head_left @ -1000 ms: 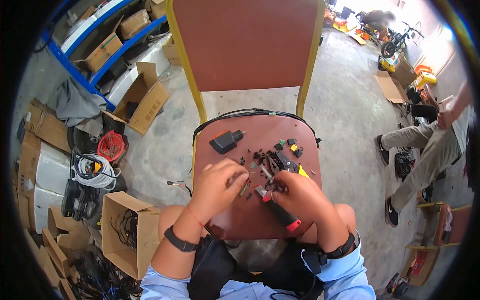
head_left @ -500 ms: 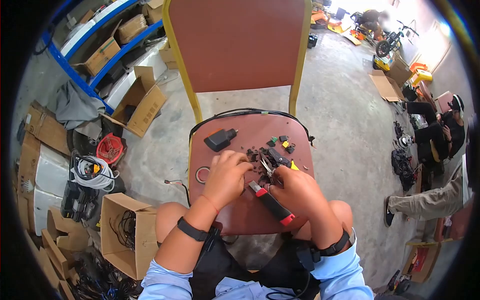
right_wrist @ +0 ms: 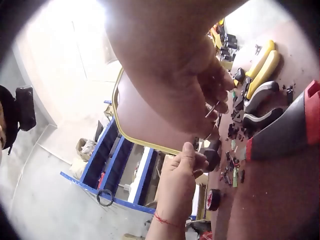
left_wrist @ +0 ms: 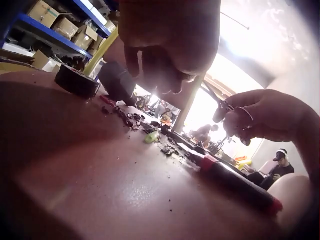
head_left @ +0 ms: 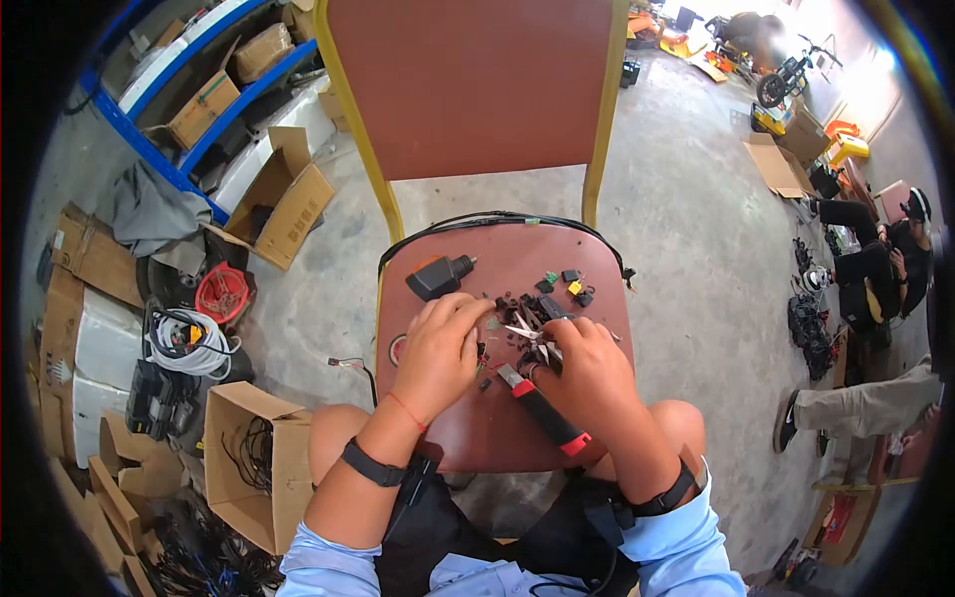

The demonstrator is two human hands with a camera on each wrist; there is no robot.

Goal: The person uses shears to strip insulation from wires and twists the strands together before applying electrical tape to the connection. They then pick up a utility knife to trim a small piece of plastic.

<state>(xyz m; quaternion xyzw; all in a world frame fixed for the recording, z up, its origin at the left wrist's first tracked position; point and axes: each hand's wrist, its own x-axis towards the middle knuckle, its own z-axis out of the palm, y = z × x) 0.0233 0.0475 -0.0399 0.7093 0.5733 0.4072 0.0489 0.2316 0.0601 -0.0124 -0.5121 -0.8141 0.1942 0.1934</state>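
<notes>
My right hand [head_left: 592, 368] holds small metal scissors [head_left: 521, 331] by their loops, blades spread and pointing toward my left hand [head_left: 438, 348]. That left hand hovers above the left part of the chair seat [head_left: 438, 450], fingers bent down with the thumb close to them; I cannot tell whether something small is between them. Under and between the hands lie dark scraps and a small yellow-green piece [left_wrist: 151, 137]. A black and red utility knife [head_left: 545, 413] lies right below the right hand. Pliers with yellow handles [right_wrist: 262, 67] and others with grey-black handles [right_wrist: 260, 100] lie beyond.
A black turn signal lamp [head_left: 438, 277] rests on the seat's back left, with a tape roll [left_wrist: 77, 81] nearby. Small connectors [head_left: 575, 287] sit at the back right. Black cable [head_left: 507, 217] runs along the rear edge. An open cardboard box [head_left: 234, 478] stands left on the floor.
The scissor blades have swung from pointing away to pointing left, and now show spread apart. My left hand has shifted slightly over the seat. A seated person at right has come into view.
</notes>
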